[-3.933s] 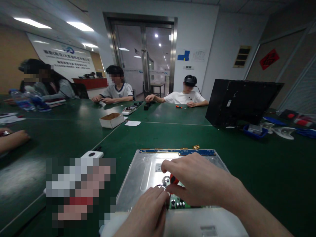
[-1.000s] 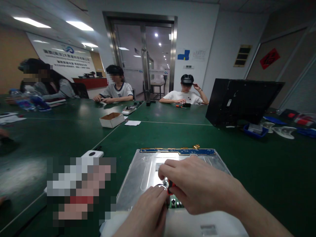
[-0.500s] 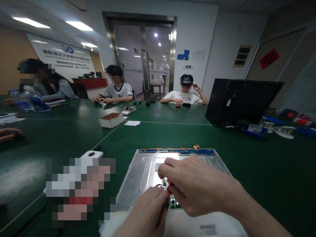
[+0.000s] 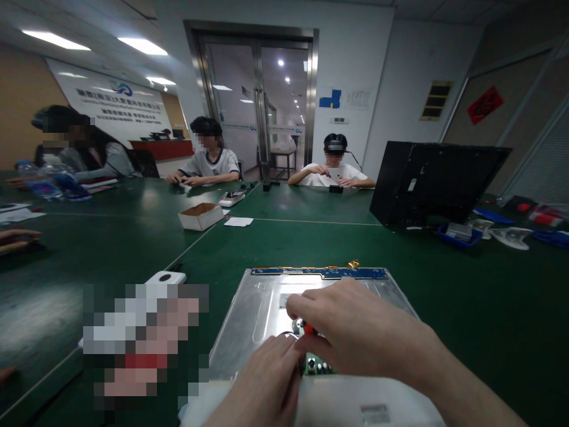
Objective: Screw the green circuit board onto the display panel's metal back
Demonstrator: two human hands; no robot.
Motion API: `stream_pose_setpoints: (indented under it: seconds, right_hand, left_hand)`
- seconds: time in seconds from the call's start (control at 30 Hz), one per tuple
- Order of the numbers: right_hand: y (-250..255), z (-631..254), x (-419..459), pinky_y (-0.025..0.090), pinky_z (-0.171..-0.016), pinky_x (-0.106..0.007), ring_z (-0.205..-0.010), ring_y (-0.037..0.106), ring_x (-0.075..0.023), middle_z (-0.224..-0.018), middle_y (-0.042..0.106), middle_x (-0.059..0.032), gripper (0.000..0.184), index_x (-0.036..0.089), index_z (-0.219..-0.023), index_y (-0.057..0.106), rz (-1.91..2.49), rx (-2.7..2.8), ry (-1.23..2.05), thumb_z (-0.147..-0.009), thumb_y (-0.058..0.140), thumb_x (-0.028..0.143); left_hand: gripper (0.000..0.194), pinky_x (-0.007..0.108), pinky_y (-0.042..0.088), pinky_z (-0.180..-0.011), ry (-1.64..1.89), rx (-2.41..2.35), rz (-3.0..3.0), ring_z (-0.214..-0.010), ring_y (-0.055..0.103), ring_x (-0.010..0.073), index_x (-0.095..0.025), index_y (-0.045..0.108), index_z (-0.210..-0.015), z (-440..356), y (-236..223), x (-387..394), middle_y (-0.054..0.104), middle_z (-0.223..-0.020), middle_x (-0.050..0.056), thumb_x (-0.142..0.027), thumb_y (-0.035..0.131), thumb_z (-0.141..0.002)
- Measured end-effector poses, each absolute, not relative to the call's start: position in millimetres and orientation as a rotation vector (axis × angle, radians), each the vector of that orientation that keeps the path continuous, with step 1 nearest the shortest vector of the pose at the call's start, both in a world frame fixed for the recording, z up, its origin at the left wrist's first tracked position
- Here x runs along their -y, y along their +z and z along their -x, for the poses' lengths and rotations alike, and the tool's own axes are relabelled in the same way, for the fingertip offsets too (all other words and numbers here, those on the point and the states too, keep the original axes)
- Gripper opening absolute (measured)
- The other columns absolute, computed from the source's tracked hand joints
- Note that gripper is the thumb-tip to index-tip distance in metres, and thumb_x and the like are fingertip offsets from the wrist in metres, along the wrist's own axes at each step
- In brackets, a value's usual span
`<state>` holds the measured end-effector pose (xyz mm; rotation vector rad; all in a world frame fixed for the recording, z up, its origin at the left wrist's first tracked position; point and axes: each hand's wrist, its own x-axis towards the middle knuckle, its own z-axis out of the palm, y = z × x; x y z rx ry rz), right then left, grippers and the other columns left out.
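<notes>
A silvery metal panel (image 4: 242, 314) lies in front of me, with a blue circuit strip (image 4: 355, 273) along its far edge. Over its near part, my right hand (image 4: 342, 326) grips a red-handled screwdriver (image 4: 308, 328), most of which is hidden by the fingers. My left hand (image 4: 271, 367) rests just left of it, fingers bent and pressed together by the tool's lower end; what they hold, if anything, is hidden. Below the hands shows part of a green circuit board (image 4: 317, 366) with metal parts. A whitish translucent cover (image 4: 368, 397) lies closest to me.
A white device (image 4: 166, 277), partly blurred out, lies to the left. Farther off are an open box (image 4: 201, 217), a paper slip (image 4: 239, 222) and a large black monitor (image 4: 438, 184). A blue tray (image 4: 460, 234) sits beside the monitor. Several people sit around the green table (image 4: 311, 243).
My right fingers have shifted around the red handle, the thumb now closing over it. My left hand stays put. The person opposite has lowered a raised hand to the table.
</notes>
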<state>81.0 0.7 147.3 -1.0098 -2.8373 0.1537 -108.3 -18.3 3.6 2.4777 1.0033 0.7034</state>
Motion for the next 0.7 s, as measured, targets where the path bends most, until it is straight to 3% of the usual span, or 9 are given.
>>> stream_pose_setpoints:
  seconds: [0.2,0.7]
  right_hand:
    - [147.0,-83.0,0.4,0.028,-0.050,-0.028,-0.070,0.057,-0.0166,-0.094,0.065,-0.0030,0.020,0.020,-0.101,0.054,0.972,2.850,0.159,-0.083,0.061,0.021]
    - [147.7,-80.3,-0.9,0.025,-0.051,-0.027,-0.065,0.053,-0.0131,-0.085,0.066,-0.0001,0.011,0.019,-0.092,0.054,0.991,2.854,0.189,-0.084,0.061,0.015]
  left_hand:
    - [0.028,0.039,0.050,-0.081,0.667,-1.018,-2.461,-0.093,0.061,0.0249,-0.021,0.056,-0.106,106.1,6.3,17.5,0.065,-0.105,0.009,-0.008,0.041,-0.087]
    - [0.024,0.037,0.050,-0.078,0.636,-1.056,-2.523,-0.088,0.060,0.0238,-0.020,0.055,-0.101,106.5,4.5,17.7,0.064,-0.099,0.009,-0.009,0.039,-0.087]
